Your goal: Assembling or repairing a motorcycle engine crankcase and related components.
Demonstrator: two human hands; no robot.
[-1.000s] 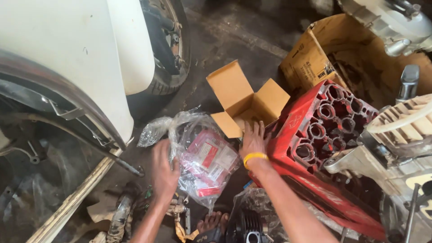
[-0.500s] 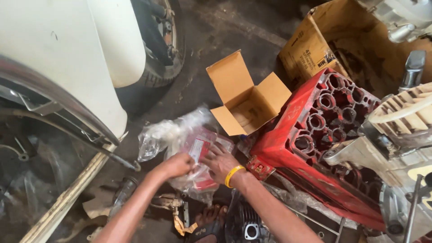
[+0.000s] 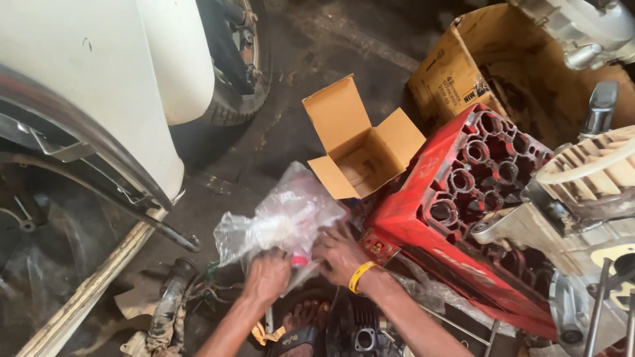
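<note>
- Clear plastic bag [image 3: 281, 221], crumpled and holding something pink and red, sits low in the middle of the head view, held just above a dark, oily floor [image 3: 311, 59].
- Left hand [image 3: 266, 276] grips the bag's lower edge with curled fingers, bunching the film so it cannot slip.
- Right hand [image 3: 340, 251], with a yellow wristband [image 3: 360, 276], presses in from the other side, fingers closed on the bag; the two hands squeeze it together between them.
- Small cardboard box [image 3: 360, 149] stands open just beyond the bag, flaps spread upward so its inside is within easy reach.
- Red plastic crate [image 3: 463, 198] lies tilted beside the right hand, its round cells facing up.
- Larger cardboard carton [image 3: 476, 73] stands behind the crate, open at the top.
- Grey engine parts [image 3: 582, 198] crowd the right edge, resting against the crate.
- White vehicle body [image 3: 86, 86] fills the left side, with a tyre [image 3: 238, 66] behind it.
- Sandalled foot [image 3: 301, 327] shows at the bottom, beside a dark finned engine block [image 3: 360, 330].
</note>
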